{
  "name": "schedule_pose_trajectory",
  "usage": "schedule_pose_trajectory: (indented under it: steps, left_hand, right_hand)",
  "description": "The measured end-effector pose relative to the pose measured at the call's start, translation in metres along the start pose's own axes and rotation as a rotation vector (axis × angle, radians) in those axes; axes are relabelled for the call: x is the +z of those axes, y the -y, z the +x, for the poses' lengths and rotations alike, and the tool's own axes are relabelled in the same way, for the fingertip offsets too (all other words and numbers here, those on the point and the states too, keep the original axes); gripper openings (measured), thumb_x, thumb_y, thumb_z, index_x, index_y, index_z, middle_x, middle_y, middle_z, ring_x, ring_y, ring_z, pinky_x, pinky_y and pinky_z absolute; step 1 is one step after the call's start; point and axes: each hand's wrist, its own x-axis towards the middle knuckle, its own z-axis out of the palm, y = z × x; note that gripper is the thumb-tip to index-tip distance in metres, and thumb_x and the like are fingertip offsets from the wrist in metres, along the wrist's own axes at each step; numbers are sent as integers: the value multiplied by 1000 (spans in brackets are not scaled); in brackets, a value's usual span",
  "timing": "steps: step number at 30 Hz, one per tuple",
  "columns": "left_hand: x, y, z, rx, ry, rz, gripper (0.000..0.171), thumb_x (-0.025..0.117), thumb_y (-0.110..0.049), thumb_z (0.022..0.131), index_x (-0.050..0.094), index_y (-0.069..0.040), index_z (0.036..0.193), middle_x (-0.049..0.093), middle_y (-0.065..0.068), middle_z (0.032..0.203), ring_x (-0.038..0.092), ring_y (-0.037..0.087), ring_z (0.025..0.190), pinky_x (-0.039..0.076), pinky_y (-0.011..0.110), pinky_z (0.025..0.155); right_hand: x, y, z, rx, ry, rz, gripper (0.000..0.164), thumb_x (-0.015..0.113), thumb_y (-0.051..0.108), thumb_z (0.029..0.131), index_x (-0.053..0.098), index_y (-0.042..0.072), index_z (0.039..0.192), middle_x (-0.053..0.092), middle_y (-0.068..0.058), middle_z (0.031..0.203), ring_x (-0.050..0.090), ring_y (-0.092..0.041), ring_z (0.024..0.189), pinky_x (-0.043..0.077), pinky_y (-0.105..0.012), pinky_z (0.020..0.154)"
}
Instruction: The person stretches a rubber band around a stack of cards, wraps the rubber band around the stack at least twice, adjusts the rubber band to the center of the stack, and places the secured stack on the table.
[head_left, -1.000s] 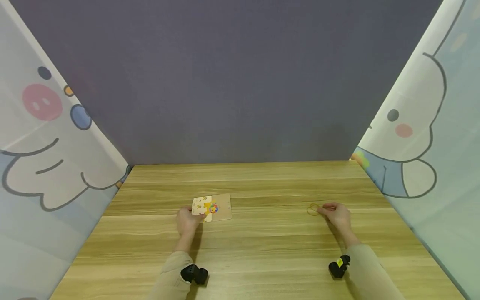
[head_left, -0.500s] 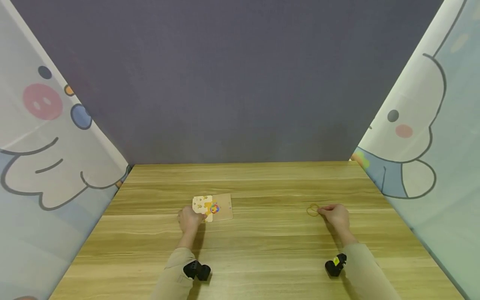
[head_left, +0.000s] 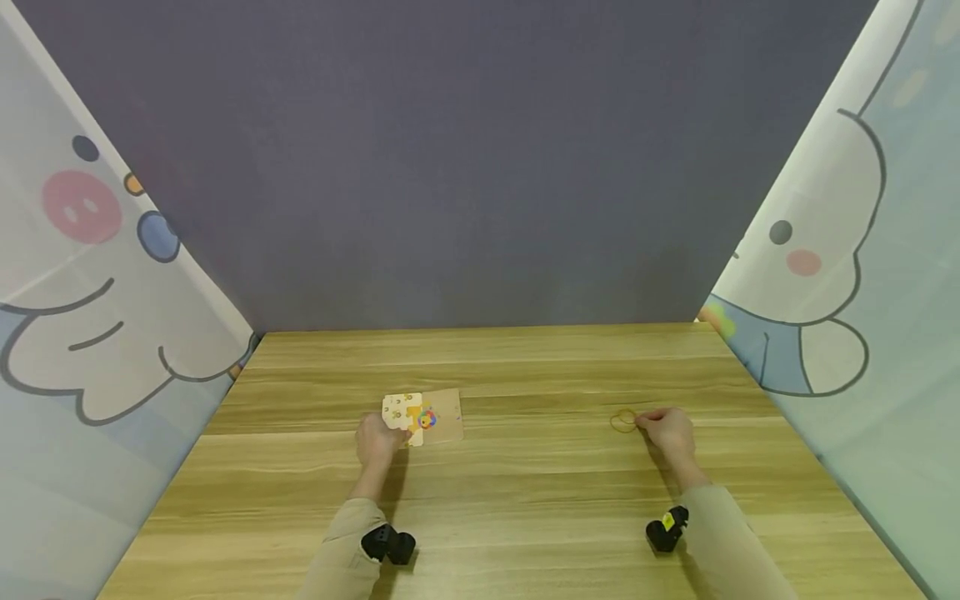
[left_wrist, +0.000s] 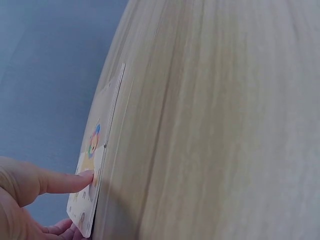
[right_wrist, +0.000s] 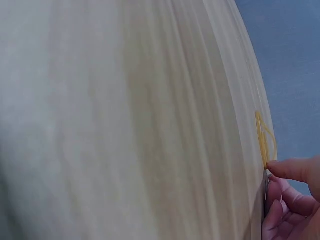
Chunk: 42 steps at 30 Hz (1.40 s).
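A small thin notebook (head_left: pixel 444 408) lies left of the middle of the table, its cover part cream with little printed figures, part plain tan, with a colourful round animal face between. My left hand (head_left: pixel 377 439) grips its near left corner; in the left wrist view the thumb presses on the cover of the notebook (left_wrist: pixel 104 107) while the other fingers are at its edge and partly hidden. Over on the right, my right hand (head_left: pixel 671 433) pinches a looped yellow rubber band (right_wrist: pixel 259 132) between thumb and fingers, and the loop sticks out leftward close to the tabletop.
The wood-grain table (head_left: pixel 525 492) runs back to a dark grey panel (head_left: pixel 480 167). White curtains with cartoon animals, a left one (head_left: pixel 90 333) and a right one (head_left: pixel 832 250), flank it. Black wrist cameras sit at both beige sleeves.
Both hands keep their grips, on the notebook and the rubber band. My right hand has shifted very slightly left; the whole head view has also moved a little.
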Motion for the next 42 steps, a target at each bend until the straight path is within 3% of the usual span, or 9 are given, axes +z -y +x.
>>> schedule_pose_trajectory:
  steps: [4, 8, 12, 21, 26, 34, 39, 42]
  left_hand:
    - [-1, -1, 0, 5, 12, -7, 28, 77, -7, 64, 51, 4, 67, 48, 12, 69, 40, 17, 53, 31, 19, 38]
    - [-2, -1, -1, 6, 32, -26, 28, 77, -7, 64, 51, 5, 69, 49, 9, 63, 40, 15, 50, 31, 19, 38]
    - [-4, 2, -1, 29, 40, -33, 32, 76, -7, 64, 55, 9, 81, 55, 14, 70, 46, 20, 57, 39, 25, 43]
    - [-6, 8, 0, 93, 46, -66, 35, 76, -8, 65, 55, 10, 85, 57, 16, 75, 49, 24, 65, 44, 33, 53]
    - [-8, 9, -2, 95, 57, -130, 42, 76, -5, 66, 53, 16, 95, 58, 24, 84, 54, 30, 72, 48, 36, 59]
    - [-11, 10, -5, 48, 134, -351, 55, 70, -2, 73, 40, 20, 113, 51, 34, 103, 54, 41, 88, 50, 38, 74]
    - [-14, 12, -8, 41, 155, -355, 53, 62, -13, 83, 36, 20, 116, 46, 37, 108, 50, 45, 95, 48, 42, 79]
    - [-15, 12, -10, 60, 146, -340, 51, 60, -14, 84, 36, 20, 114, 48, 35, 103, 53, 41, 88, 51, 36, 72]
  right_hand:
    - [0, 0, 0, 7, -6, 7, 21, 61, 15, 82, 67, -5, 87, 64, -19, 83, 56, -36, 81, 48, -43, 66]
    - [0, 1, 1, 9, 8, -13, 21, 60, 15, 82, 67, -5, 86, 64, -18, 83, 57, -35, 80, 48, -41, 64]
    - [0, 2, 2, -1, 22, -43, 23, 58, 15, 83, 66, -6, 86, 64, -19, 84, 57, -35, 78, 48, -42, 63]
    - [3, 5, 1, -4, -17, -31, 22, 59, 15, 83, 66, -6, 87, 64, -18, 81, 58, -31, 73, 47, -37, 55]
    - [5, 5, 1, -22, -31, -59, 21, 60, 15, 82, 67, -5, 85, 64, -18, 81, 58, -31, 73, 47, -36, 54]
    - [4, 5, -1, -53, -4, -40, 23, 57, 14, 84, 65, -8, 88, 64, -20, 81, 58, -34, 73, 48, -38, 55]
    - [5, 3, 2, -62, -44, 10, 25, 60, 16, 84, 64, -8, 87, 63, -17, 77, 57, -32, 71, 48, -39, 58]
    - [7, 2, 4, -66, -76, 38, 25, 63, 17, 82, 65, -7, 88, 64, -16, 78, 58, -31, 73, 48, -39, 62]
